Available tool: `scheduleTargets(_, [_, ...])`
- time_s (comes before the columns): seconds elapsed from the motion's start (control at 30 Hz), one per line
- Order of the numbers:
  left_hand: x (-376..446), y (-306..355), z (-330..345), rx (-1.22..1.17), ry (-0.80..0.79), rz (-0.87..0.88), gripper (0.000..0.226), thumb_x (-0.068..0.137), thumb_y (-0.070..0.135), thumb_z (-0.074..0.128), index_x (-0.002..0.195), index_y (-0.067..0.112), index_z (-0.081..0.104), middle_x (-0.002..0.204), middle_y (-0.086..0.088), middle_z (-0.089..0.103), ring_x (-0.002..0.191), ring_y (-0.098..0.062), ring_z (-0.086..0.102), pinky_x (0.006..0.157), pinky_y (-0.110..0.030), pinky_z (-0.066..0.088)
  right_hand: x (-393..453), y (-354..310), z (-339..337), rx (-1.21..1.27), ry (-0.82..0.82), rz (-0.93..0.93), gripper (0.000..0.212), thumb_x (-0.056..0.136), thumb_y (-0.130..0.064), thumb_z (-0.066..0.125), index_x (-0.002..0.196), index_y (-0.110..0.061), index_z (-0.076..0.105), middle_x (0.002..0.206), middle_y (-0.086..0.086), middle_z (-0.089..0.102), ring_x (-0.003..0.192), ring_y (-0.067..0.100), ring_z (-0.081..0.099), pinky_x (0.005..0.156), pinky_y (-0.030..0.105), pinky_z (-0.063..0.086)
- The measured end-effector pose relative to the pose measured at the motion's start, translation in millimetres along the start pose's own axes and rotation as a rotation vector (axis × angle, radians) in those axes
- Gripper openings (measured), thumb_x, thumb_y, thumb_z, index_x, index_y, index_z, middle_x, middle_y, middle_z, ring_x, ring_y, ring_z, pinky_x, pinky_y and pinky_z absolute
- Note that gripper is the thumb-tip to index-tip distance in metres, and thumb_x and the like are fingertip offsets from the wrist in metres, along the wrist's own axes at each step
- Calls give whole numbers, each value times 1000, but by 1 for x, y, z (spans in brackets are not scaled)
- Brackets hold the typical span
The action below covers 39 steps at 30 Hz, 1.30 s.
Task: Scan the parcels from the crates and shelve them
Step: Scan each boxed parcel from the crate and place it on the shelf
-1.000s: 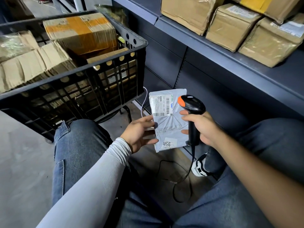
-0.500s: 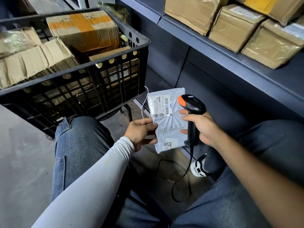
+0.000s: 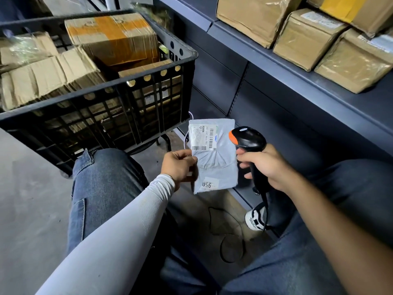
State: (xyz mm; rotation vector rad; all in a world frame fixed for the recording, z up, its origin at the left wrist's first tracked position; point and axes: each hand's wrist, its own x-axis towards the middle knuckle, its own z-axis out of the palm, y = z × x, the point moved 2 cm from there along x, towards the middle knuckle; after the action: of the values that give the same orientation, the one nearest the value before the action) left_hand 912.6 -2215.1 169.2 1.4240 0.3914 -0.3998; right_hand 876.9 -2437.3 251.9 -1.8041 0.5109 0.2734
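Head view: one parcel (image 3: 214, 155), one scanner (image 3: 249, 143), two hands.

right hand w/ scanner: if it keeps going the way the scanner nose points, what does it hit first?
Most likely the grey mailer that the left hand pinches: the scanner in the right hand points left at its label. Depth unclear; it may pass just in front.

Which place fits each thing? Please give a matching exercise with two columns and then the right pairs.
Things:
1. grey plastic mailer bag
2. black handheld scanner with orange tip
3. orange-taped cardboard box
4. brown taped cardboard parcels

Places:
A. on the dark shelf
B. in the left hand
C. in the black plastic crate
D. in the right hand

Pairs: 1-B, 2-D, 3-C, 4-A
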Motion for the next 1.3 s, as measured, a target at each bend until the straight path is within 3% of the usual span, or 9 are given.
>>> scheduleTargets(0.2, [13,-4,-5,-3,122,10,29,98,-5,61,81,13,75,65,-3,69,60,-22,62,63,-45,61,-11,-2,11,22,-158,40,12,93,3,65,102,-4,70,69,6,57,55,17,55,51,30,48])
scheduleTargets(0.4, [13,-4,-6,24,135,14,27,98,-5,62,82,14,74,60,4,68,58,-18,60,56,-36,58,-15,-4,12,17,-218,62,23,93,4,63,115,0,70,62,4,56,54,17,56,50,30,50])
scheduleTargets(0.5, [13,-4,-8,21,157,2,19,97,-4,65,90,11,73,68,0,68,59,-18,60,54,-34,58,-16,-4,12,13,-233,48,14,93,5,63,105,9,67,66,10,57,56,19,60,51,31,50])
scheduleTargets(0.6, [13,-4,-8,21,171,-1,14,97,-5,66,100,7,71,75,-4,66,57,-15,59,55,-33,58,-18,-5,11,-2,-247,39,5,93,6,63,90,2,65,66,11,57,57,20,61,51,31,51])
scheduleTargets(0.73, [11,-2,-5,45,141,15,32,97,-8,61,79,16,71,54,10,66,46,-4,58,58,-31,57,-16,-5,11,-1,-235,20,19,93,6,64,76,-3,62,64,9,58,57,19,62,49,30,51])
scheduleTargets(0.9, [8,0,-4,25,136,34,29,98,-7,61,82,15,72,55,10,66,55,-13,58,65,-34,56,-11,-3,12,21,-141,-23,12,92,1,69,85,-9,67,83,8,65,70,18,65,56,32,52])
scheduleTargets(1.07, [1,12,-2,3,75,91,28,100,-4,60,84,15,74,61,1,67,51,-16,58,59,-31,52,-3,2,8,64,-27,-40,23,90,-2,73,94,-24,71,99,-5,70,96,16,65,81,48,62])
scheduleTargets(1.17, [-5,27,1,-64,17,129,22,101,-4,58,98,8,76,70,-1,71,54,-13,62,50,-24,51,0,2,9,78,-26,-52,23,89,-2,74,95,-24,72,91,-4,68,94,17,65,78,46,63])
scheduleTargets(1.3, [-10,48,6,-183,22,173,20,102,-3,57,113,1,73,74,2,74,57,-9,68,51,-21,52,-1,-1,11,149,-83,-133,26,89,1,73,91,-25,76,86,-3,65,92,19,64,78,51,63])
